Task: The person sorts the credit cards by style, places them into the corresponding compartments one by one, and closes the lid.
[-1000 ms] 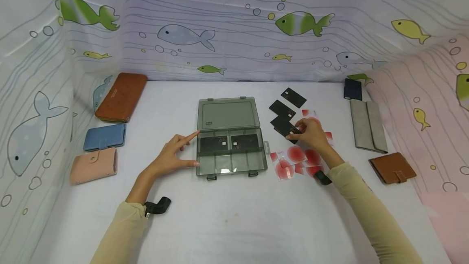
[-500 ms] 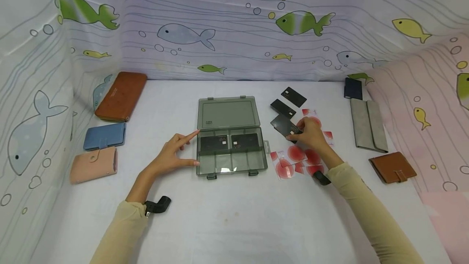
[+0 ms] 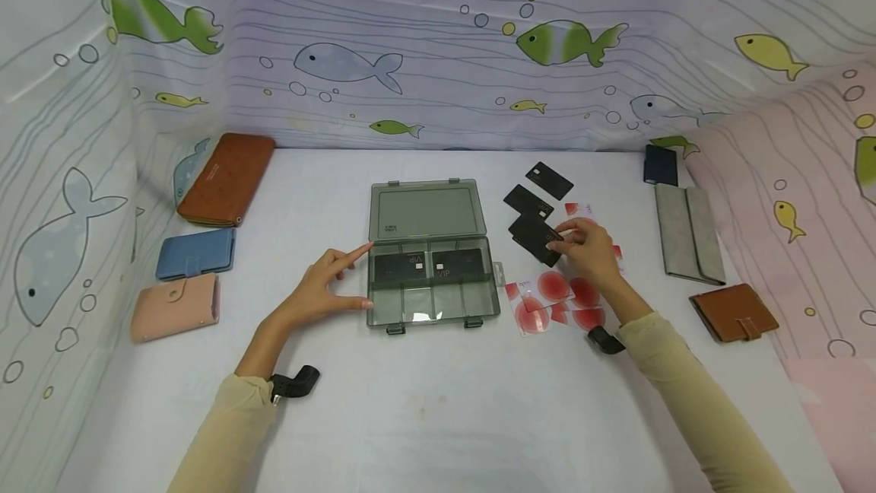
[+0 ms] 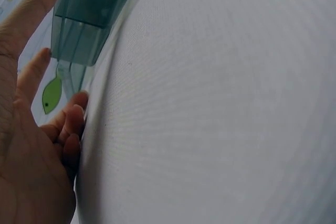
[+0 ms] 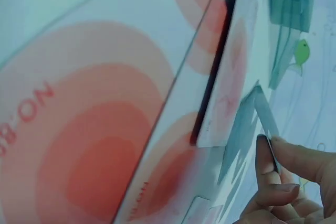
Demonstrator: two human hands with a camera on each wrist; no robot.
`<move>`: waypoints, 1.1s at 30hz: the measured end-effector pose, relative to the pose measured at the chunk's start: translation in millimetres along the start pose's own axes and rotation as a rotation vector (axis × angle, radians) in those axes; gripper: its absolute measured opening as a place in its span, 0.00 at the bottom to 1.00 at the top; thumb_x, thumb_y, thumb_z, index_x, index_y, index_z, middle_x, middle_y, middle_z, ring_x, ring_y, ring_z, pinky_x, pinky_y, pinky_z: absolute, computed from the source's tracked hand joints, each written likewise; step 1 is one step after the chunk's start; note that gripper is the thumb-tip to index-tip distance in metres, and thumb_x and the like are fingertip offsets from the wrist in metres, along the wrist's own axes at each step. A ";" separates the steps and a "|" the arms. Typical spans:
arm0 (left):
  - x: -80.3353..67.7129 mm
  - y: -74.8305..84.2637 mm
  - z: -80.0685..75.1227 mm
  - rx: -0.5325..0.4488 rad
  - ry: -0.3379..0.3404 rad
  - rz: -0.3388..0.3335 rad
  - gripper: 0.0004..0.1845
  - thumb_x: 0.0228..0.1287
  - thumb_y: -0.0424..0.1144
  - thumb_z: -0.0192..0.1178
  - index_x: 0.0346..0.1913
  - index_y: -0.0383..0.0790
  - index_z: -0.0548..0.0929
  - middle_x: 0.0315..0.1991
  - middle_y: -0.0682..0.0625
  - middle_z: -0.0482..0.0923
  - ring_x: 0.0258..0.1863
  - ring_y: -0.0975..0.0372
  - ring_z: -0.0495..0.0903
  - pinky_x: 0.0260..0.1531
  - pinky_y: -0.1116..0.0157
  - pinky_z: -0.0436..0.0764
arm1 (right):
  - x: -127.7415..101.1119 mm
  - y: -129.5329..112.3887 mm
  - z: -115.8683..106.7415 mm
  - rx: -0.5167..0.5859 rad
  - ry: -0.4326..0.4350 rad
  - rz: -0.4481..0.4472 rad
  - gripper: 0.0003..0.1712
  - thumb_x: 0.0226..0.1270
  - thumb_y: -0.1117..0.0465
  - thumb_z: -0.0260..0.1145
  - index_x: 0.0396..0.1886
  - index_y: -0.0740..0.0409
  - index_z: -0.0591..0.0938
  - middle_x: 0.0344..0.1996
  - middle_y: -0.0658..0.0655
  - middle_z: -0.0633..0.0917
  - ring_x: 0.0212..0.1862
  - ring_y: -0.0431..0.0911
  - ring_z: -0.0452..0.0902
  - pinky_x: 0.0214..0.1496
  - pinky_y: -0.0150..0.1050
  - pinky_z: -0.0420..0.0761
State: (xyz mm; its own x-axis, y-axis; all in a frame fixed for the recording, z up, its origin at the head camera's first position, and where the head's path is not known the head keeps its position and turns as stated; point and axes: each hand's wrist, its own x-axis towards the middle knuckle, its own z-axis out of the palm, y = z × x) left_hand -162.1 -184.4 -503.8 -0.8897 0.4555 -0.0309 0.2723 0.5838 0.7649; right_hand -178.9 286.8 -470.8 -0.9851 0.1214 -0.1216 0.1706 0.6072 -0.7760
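My right hand point(image 3: 587, 249) has a black card point(image 3: 536, 239) pinched by its near edge between thumb and fingertips point(image 5: 273, 163), the card tipped up off the table point(image 3: 438, 402) and just right of the box point(image 3: 430, 280). The grip sits only on the rim, so my judgement is to keep the pinch light but firm, let the card hang flat rather than flex, and carry it low across to the box so it cannot snag the other black cards point(image 3: 537, 192) lying just behind it or drag the red-and-white cards point(image 3: 554, 299) lying under my wrist. My left hand point(image 3: 322, 291) lies against the box's left wall, index finger and thumb straight and spread and gripping nothing; the left wrist view shows those fingers right at the wall, and I think steady sideways pressure there will stop the light box from sliding when the card goes in. Two black cards already lie flat in the back compartments, and the front row of smaller cells looks bare apart from a glare. The lid point(image 3: 424, 211) stands open at the back, so I would come in from the right side and over the wall, lowering the far edge first. Wallets point(image 3: 195, 253) lie well apart at both sides of the table.
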 end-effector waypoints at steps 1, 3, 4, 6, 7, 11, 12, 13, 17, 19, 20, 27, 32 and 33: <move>0.0 0.0 -0.1 0.000 -0.001 0.001 0.53 0.47 0.51 0.79 0.76 0.64 0.61 0.44 0.48 0.66 0.37 0.60 0.61 0.38 0.60 0.60 | -1.3 -1.1 -1.3 0.008 0.001 -0.002 0.16 0.64 0.64 0.71 0.50 0.65 0.83 0.31 0.63 0.84 0.30 0.44 0.71 0.26 0.32 0.69; -0.1 -0.1 -0.3 0.002 0.000 0.004 0.53 0.47 0.51 0.79 0.76 0.63 0.61 0.44 0.48 0.66 0.37 0.60 0.61 0.38 0.60 0.59 | -3.5 -4.0 -3.9 0.021 0.002 -0.006 0.16 0.66 0.63 0.69 0.52 0.63 0.85 0.34 0.65 0.86 0.31 0.44 0.72 0.26 0.32 0.69; -0.1 -0.3 -0.4 0.004 0.002 0.006 0.53 0.47 0.51 0.79 0.76 0.63 0.61 0.44 0.48 0.66 0.37 0.60 0.61 0.38 0.60 0.59 | -4.6 -6.2 -5.2 0.025 0.000 -0.005 0.16 0.67 0.63 0.68 0.52 0.62 0.85 0.35 0.64 0.86 0.32 0.44 0.72 0.26 0.32 0.69; -0.2 -0.4 -0.7 0.007 0.003 0.007 0.53 0.47 0.50 0.79 0.76 0.63 0.61 0.44 0.48 0.66 0.37 0.60 0.61 0.38 0.60 0.59 | -6.4 -11.1 -7.3 0.043 -0.012 0.009 0.16 0.68 0.62 0.67 0.53 0.60 0.85 0.35 0.62 0.86 0.34 0.46 0.72 0.25 0.32 0.68; -0.4 -0.4 -0.9 0.009 0.004 0.007 0.53 0.47 0.50 0.79 0.77 0.62 0.61 0.44 0.48 0.66 0.37 0.60 0.61 0.38 0.60 0.59 | -7.2 -13.9 -8.2 0.059 -0.020 0.019 0.16 0.68 0.61 0.67 0.54 0.59 0.85 0.35 0.59 0.86 0.35 0.47 0.72 0.25 0.32 0.68; -0.9 -0.5 -1.1 0.012 0.003 0.004 0.53 0.47 0.50 0.79 0.77 0.62 0.61 0.44 0.47 0.66 0.37 0.60 0.61 0.38 0.60 0.59 | -10.4 -27.6 -9.5 0.123 -0.056 0.056 0.18 0.69 0.59 0.67 0.55 0.59 0.85 0.30 0.46 0.84 0.39 0.48 0.72 0.30 0.33 0.71; -1.0 -0.5 -1.1 0.012 0.002 0.003 0.53 0.47 0.50 0.79 0.77 0.62 0.61 0.44 0.47 0.66 0.37 0.60 0.61 0.38 0.60 0.59 | -10.9 -31.4 -9.1 0.142 -0.062 0.058 0.18 0.68 0.59 0.67 0.55 0.60 0.85 0.29 0.44 0.84 0.41 0.47 0.72 0.33 0.33 0.73; -1.1 -0.3 -1.1 0.012 0.001 0.001 0.53 0.46 0.50 0.79 0.77 0.62 0.61 0.44 0.47 0.66 0.37 0.59 0.61 0.38 0.59 0.59 | -11.6 -35.3 -8.5 0.155 -0.069 0.055 0.18 0.68 0.59 0.67 0.56 0.61 0.84 0.28 0.42 0.84 0.42 0.46 0.73 0.37 0.33 0.74; -1.0 0.7 -1.0 0.005 -0.003 -0.006 0.53 0.46 0.50 0.79 0.76 0.63 0.61 0.44 0.47 0.66 0.37 0.59 0.61 0.38 0.59 0.59 | -13.6 -51.6 -5.5 0.179 -0.094 0.028 0.19 0.68 0.60 0.67 0.56 0.62 0.84 0.29 0.43 0.85 0.43 0.42 0.74 0.45 0.33 0.73; -0.7 1.0 -1.0 0.005 -0.003 -0.008 0.53 0.46 0.51 0.79 0.76 0.63 0.61 0.44 0.47 0.66 0.37 0.59 0.61 0.38 0.59 0.59 | -14.2 -59.0 -4.4 0.166 -0.090 0.019 0.19 0.68 0.59 0.68 0.56 0.61 0.85 0.29 0.45 0.85 0.42 0.41 0.73 0.42 0.33 0.72; -0.6 1.4 -1.1 0.004 -0.003 -0.010 0.53 0.46 0.51 0.79 0.76 0.64 0.61 0.45 0.47 0.66 0.37 0.59 0.61 0.38 0.59 0.59 | -14.5 -62.2 -4.2 0.159 -0.085 0.015 0.18 0.68 0.59 0.68 0.55 0.60 0.85 0.29 0.46 0.84 0.41 0.42 0.72 0.40 0.33 0.71; 0.0 2.1 -1.4 0.002 0.000 -0.004 0.53 0.46 0.51 0.79 0.76 0.64 0.61 0.45 0.47 0.66 0.37 0.59 0.61 0.38 0.59 0.59 | -17.1 -73.8 -4.7 0.121 -0.055 0.005 0.16 0.68 0.62 0.67 0.54 0.61 0.86 0.31 0.52 0.83 0.40 0.43 0.73 0.37 0.32 0.72; -0.2 2.9 -1.5 0.015 0.000 -0.007 0.53 0.46 0.52 0.79 0.76 0.63 0.61 0.45 0.48 0.66 0.37 0.59 0.61 0.38 0.59 0.59 | -18.4 -76.0 -4.4 0.107 -0.037 0.012 0.16 0.68 0.63 0.67 0.54 0.61 0.85 0.30 0.50 0.83 0.40 0.43 0.72 0.35 0.30 0.72; -0.3 2.9 -1.4 0.017 0.000 -0.009 0.53 0.46 0.52 0.79 0.76 0.64 0.61 0.45 0.48 0.66 0.37 0.59 0.61 0.38 0.59 0.59 | -18.7 -76.4 -4.3 0.106 -0.034 0.013 0.16 0.68 0.63 0.67 0.54 0.61 0.85 0.30 0.49 0.83 0.40 0.43 0.71 0.35 0.30 0.72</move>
State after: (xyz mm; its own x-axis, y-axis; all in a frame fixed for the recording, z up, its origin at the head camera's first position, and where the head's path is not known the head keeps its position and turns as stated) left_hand -161.5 -183.8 -500.7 -0.8920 0.4504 -0.0380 0.2706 0.5995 0.7532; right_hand -173.5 241.5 -406.5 -0.9832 0.1012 -0.1517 0.1823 0.5195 -0.8348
